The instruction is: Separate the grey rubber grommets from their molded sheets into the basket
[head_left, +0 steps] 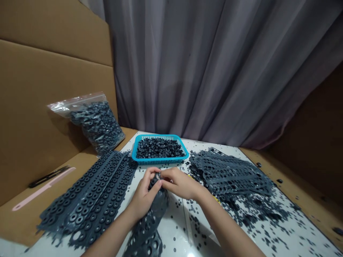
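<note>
Far left, a slim pink plastic tool and black snips lie on brown cardboard, with a clear zip bag of dark rubber rings leaning behind them. Next, a stack of ring-filled dark grey rubber strips lies on the white desk. A turquoise plastic basket of loose rings sits just beyond the hands. The left hand is clenched around 1 dark grey perforated strip, whose long axis runs from the fingertips back toward the person. The right hand pinches the strip's far tip, its grip closed. The 2 hands touch there. A heap of emptied rubber strips lies to the right.
</note>
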Motion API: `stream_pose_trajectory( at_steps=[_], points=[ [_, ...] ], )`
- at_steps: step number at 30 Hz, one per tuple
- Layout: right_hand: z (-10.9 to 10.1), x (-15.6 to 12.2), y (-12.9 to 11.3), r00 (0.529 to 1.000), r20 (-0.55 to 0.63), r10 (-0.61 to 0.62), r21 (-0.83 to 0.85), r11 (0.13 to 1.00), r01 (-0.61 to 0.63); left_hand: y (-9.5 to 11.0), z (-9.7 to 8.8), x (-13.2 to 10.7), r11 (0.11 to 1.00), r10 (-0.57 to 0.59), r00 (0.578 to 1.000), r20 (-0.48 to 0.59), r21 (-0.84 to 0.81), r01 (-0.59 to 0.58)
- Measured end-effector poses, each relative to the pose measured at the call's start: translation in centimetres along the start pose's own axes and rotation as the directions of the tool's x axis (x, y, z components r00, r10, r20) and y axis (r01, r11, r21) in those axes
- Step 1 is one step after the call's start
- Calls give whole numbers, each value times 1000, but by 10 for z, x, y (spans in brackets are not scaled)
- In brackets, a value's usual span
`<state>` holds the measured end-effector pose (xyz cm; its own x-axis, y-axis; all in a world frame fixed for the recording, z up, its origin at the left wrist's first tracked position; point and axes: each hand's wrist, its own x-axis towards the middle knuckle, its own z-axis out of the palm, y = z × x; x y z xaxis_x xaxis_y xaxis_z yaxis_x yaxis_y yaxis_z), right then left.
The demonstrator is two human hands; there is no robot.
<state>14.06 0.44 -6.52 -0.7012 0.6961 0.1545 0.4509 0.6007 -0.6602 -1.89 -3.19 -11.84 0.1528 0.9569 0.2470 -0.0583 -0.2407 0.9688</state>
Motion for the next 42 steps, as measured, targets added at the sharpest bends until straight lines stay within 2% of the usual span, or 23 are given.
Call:
stream_pose_trajectory(
  at_steps=[2,3,6,9,12,14,16,18,21,24,28,33,36,38,40,42],
  points=[
    [-3,0,5,999,42,-6,171,985,-2,0,2,-1,999,-28,998,53,-30,29],
    [-3,1,9,997,79,-2,289,957,-21,1,3,-1,993,-60,994,92,-97,69],
    [3,5,19,987,162,18,638,761,-119,5,5,-1,893,-161,966,201,-387,230],
    [17,11,27,991,101,92,820,556,-135,12,3,-2,781,-217,956,199,-553,292],
    [22,14,30,990,-5,140,867,494,-65,17,-1,-2,751,-247,949,196,-580,315],
    [15,14,31,970,-158,187,853,521,38,17,-4,-1,761,-245,950,196,-568,313],
    [4,11,30,933,-294,207,799,589,121,13,-4,1,806,-227,957,179,-518,288],
    [-8,8,27,930,-332,160,718,682,139,9,-3,2,875,-210,968,135,-416,248],
    [-18,1,13,950,-306,61,513,851,110,6,-2,2,938,-194,978,79,-278,208],
    [-18,-5,-3,968,-251,27,195,981,24,7,-3,2,942,-166,984,66,-284,178],
    [-10,-7,-14,989,-144,26,-90,995,-39,6,-5,3,950,-156,987,36,-269,160],
    [-4,-5,-14,999,-42,32,-253,967,-42,5,-5,3,972,-133,991,23,-194,135],
    [-1,-3,-11,999,-24,28,-211,977,-32,7,-6,3,970,-145,989,41,-192,150],
    [3,-2,-7,1000,-18,5,-66,998,-6,9,-7,3,965,-154,986,70,-204,165],
    [8,1,0,1000,-16,-12,200,980,15,11,-8,4,953,-163,979,120,-237,188],
    [16,5,7,1000,-10,3,534,845,3,12,-8,6,924,-163,972,168,-320,210]
  ],
)
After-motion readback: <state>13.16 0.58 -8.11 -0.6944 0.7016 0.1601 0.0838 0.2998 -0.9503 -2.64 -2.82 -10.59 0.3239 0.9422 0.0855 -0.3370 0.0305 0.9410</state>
